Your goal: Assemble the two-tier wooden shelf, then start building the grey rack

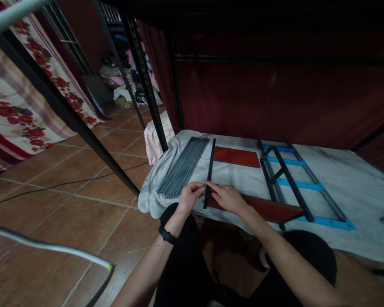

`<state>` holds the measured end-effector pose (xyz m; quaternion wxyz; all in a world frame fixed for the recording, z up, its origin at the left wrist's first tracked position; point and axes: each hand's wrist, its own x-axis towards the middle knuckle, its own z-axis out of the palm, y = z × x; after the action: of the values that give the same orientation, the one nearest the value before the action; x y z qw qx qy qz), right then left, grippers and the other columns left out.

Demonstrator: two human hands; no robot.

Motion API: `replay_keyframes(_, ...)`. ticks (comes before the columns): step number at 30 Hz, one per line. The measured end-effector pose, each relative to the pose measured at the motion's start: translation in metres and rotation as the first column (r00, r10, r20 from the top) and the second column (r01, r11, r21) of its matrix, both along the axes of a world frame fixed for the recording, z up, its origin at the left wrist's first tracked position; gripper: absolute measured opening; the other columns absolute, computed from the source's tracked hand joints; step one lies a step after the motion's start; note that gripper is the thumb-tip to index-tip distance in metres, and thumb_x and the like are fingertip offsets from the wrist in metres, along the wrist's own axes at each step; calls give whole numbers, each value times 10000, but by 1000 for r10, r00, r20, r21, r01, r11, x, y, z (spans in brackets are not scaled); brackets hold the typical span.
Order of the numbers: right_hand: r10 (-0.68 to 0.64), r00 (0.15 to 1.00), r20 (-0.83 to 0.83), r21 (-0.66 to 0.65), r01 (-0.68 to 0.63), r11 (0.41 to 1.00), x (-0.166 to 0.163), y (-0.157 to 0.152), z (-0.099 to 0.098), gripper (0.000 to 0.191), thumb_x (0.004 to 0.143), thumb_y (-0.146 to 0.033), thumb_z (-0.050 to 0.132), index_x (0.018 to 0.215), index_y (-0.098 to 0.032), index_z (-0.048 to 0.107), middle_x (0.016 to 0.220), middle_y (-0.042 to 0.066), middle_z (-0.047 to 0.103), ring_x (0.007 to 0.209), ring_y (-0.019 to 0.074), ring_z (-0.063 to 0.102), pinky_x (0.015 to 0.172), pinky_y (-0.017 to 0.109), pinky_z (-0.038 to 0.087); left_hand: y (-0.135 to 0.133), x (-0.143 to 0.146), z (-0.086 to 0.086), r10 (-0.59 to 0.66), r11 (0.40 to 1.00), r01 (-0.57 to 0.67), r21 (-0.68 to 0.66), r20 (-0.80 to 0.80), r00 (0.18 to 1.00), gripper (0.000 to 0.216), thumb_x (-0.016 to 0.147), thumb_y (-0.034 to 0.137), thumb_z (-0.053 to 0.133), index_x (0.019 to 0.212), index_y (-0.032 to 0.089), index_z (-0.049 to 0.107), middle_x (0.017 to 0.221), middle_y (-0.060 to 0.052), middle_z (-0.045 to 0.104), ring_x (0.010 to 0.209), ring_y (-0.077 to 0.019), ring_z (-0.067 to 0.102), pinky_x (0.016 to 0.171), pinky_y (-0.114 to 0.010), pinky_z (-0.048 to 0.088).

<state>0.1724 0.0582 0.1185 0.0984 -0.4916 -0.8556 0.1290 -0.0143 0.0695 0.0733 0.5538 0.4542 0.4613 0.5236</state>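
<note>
A fingertip grip is being applied to the black bar (pixel 210 170) near its lower end. The left hand (pixel 189 197) is being closed on it in a pinch from the 9 o'clock side. The right hand (pixel 228 198) is being closed on it in the same way from 3 o'clock, with its palm being rested on a red-brown panel (pixel 272 209).

The bar is being supported flat on the sheet-covered bed (pixel 339 179), with its length running from the hands toward 12 o'clock. A bundle of grey rods (pixel 184 166) is being seen at 11 o'clock from the hands, just beside the bar. A second red-brown panel (pixel 237 156) is being seen at 1 o'clock, and a black frame with blue rungs (pixel 294 183) at 2 o'clock. A dark wristband (pixel 166 234) is being worn on the left wrist.

The bar is being judged long, thin, stiff and fairly light, with a smooth painted face that could slip between fingertips. A hold nearer its middle, across the narrow edges, is being judged steadier than one at the end.
</note>
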Motion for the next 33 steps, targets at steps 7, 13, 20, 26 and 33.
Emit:
replay_keyframes(7,-19,999,28,-15,19,1000,-1,-1,4,561,998,-229,414,1556,-292,398,1372,37,672,1158,239,691,1018,393,519,-2,-3,4,-14,998,20,-66,88,996,399,673,456,864,896,153,730,735,-12,682,645,-120,608,619,-242,473)
replay_keyframes(13,-19,1000,12,-21,19,1000,0,-1,4,568,997,-227,418,1559,-305,395,1401,30,652,1180,239,682,1017,394,526,-1,0,1,-27,1000,26,12,36,999,336,647,412,869,786,143,724,664,-2,654,613,-103,562,625,-233,450)
replay_keyframes(20,-25,1000,14,-31,25,999,0,0,1,581,996,-229,423,1568,-319,375,1439,20,620,1217,241,661,1050,420,514,-1,2,-4,25,998,-24,-55,23,999,344,684,445,843,779,145,705,627,14,622,546,-94,535,559,-230,434)
replay_keyframes(26,-9,1000,-18,-44,8,999,1,1,1,577,994,-229,427,1563,-312,385,1441,19,619,1240,232,649,1051,398,513,4,2,-5,-25,997,27,72,-24,999,244,687,323,839,819,143,742,694,-15,690,624,-119,600,640,-250,488)
replay_keyframes(33,-19,1000,4,-43,19,999,1,0,2,587,990,-230,419,1571,-301,374,1425,31,632,1220,238,661,1040,397,516,1,0,-7,5,1000,-5,4,26,1000,302,708,422,830,786,144,742,620,11,630,560,-98,532,579,-238,432)
